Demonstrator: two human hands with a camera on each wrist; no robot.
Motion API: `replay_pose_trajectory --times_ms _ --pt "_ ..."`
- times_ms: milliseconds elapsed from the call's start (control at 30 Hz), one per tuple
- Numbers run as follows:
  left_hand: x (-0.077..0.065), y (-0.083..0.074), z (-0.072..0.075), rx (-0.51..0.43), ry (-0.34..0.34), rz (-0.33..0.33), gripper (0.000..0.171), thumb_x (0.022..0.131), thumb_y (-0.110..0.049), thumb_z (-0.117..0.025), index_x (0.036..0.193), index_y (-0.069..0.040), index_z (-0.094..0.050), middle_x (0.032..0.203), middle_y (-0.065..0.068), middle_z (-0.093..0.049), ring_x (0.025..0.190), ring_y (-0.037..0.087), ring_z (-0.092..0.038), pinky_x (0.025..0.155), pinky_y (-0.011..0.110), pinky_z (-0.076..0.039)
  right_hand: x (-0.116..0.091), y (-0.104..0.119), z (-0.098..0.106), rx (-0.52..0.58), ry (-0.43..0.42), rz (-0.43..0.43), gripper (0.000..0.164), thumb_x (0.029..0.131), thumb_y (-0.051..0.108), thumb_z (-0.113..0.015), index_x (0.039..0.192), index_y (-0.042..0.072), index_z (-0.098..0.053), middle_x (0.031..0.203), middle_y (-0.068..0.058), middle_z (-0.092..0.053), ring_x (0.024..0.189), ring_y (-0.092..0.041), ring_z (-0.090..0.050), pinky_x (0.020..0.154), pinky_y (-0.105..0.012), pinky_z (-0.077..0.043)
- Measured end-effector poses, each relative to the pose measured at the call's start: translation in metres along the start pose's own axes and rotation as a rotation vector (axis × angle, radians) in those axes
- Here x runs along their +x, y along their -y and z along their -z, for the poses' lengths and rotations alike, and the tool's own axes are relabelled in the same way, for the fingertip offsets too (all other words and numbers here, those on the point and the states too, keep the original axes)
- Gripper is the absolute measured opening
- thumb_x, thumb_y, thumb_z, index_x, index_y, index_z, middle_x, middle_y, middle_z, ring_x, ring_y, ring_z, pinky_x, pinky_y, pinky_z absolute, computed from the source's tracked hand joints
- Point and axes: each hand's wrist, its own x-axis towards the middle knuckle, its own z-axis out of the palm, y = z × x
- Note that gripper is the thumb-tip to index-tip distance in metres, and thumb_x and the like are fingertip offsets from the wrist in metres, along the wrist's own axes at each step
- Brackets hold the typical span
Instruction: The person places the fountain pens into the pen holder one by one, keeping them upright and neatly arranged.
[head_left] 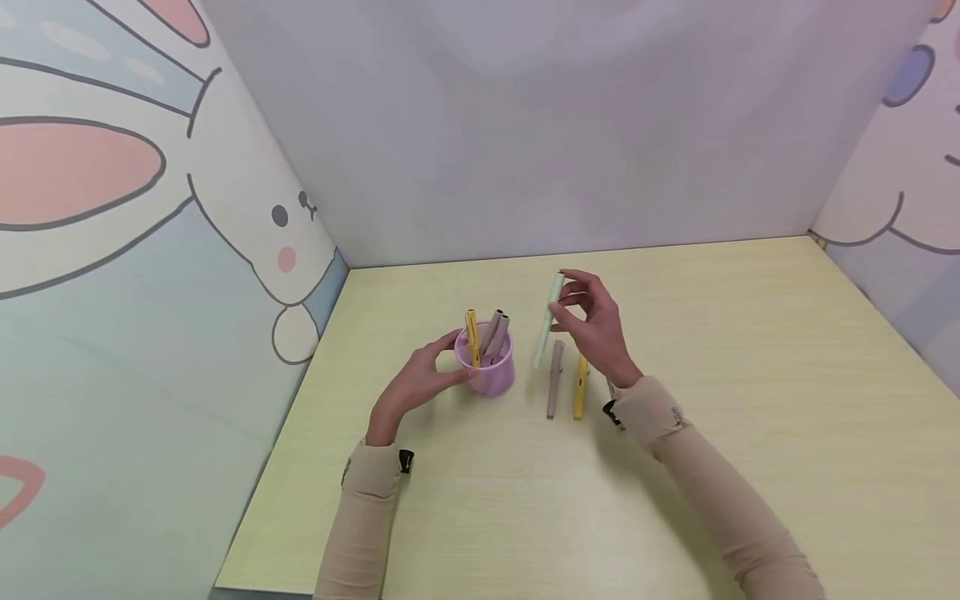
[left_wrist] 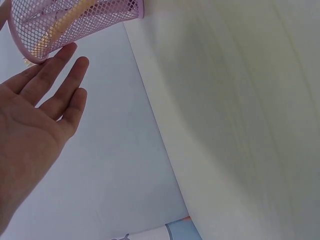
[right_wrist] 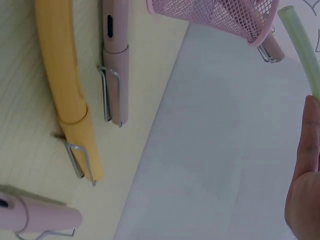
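A pink mesh pen cup [head_left: 495, 382] stands on the table with a yellow pen [head_left: 472, 329] and two mauve pens [head_left: 501, 333] upright in it. My left hand [head_left: 416, 382] holds the cup at its rim, thumb on the near side and fingers behind; in the left wrist view its fingertips [left_wrist: 70, 50] touch the mesh. To the right, above the table, my right hand [head_left: 596, 325] pinches a pale green pen [head_left: 550, 321], tilted with its lower end toward the cup. The right wrist view shows this green pen [right_wrist: 300, 45] beside the cup's rim [right_wrist: 267, 30].
Below the right hand lie a mauve pen [head_left: 555, 383], a yellow pen [head_left: 581, 392] and a pink pen [right_wrist: 45, 215], the last mostly hidden by the right wrist in the head view. A pale back wall [head_left: 562, 125] and a cartoon-printed left wall [head_left: 150, 333] border the wooden table [head_left: 480, 517].
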Motion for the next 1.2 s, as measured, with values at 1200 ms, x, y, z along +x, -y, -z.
replay_pose_trajectory --times_ms 1200 --pt "0.001 0.000 -0.003 0.005 -0.014 -0.015 0.082 0.093 -0.045 -0.073 0.160 -0.012 -0.039 0.153 0.012 -0.051 0.145 0.034 -0.041 0.114 0.063 -0.032 -0.002 -0.006 -0.050 0.042 -0.011 0.048 0.049 0.095 -0.017 -0.061 0.140 -0.008 -0.044 0.112 -0.021 -0.052 0.095 -0.012 -0.059 0.070 -0.035 -0.062"
